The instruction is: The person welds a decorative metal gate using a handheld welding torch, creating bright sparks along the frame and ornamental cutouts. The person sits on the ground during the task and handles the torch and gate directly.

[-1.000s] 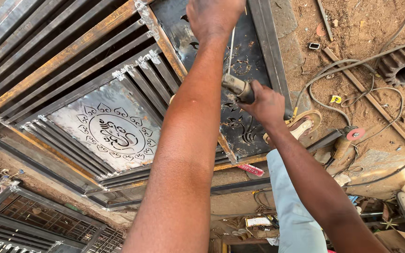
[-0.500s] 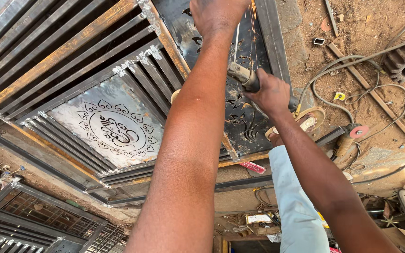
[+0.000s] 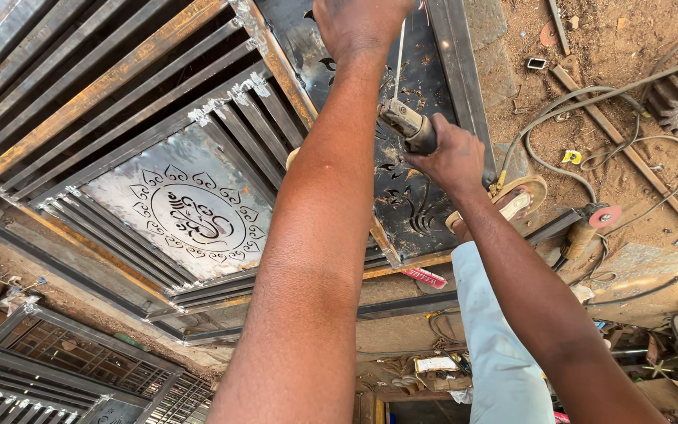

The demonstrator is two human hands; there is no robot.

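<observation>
The welding electrode holder [image 3: 408, 126] sits over the dark cut-pattern panel [image 3: 417, 200] of the steel gate, gripped in the right hand [image 3: 453, 157]. Its thin rod [image 3: 399, 59] runs straight away toward the left hand [image 3: 355, 23], whose grip is cropped off, can't tell.

- The metal gate [image 3: 143, 141] lies flat on the ground, and its patterned plate [image 3: 190, 208] is in the middle
- The right hand [image 3: 449, 157] is above the gate's right panel [image 3: 402, 196]
- The cables [image 3: 590, 118] lie on the dirt to the right of the gate
- The grille [image 3: 56, 369] lies at the lower left
</observation>
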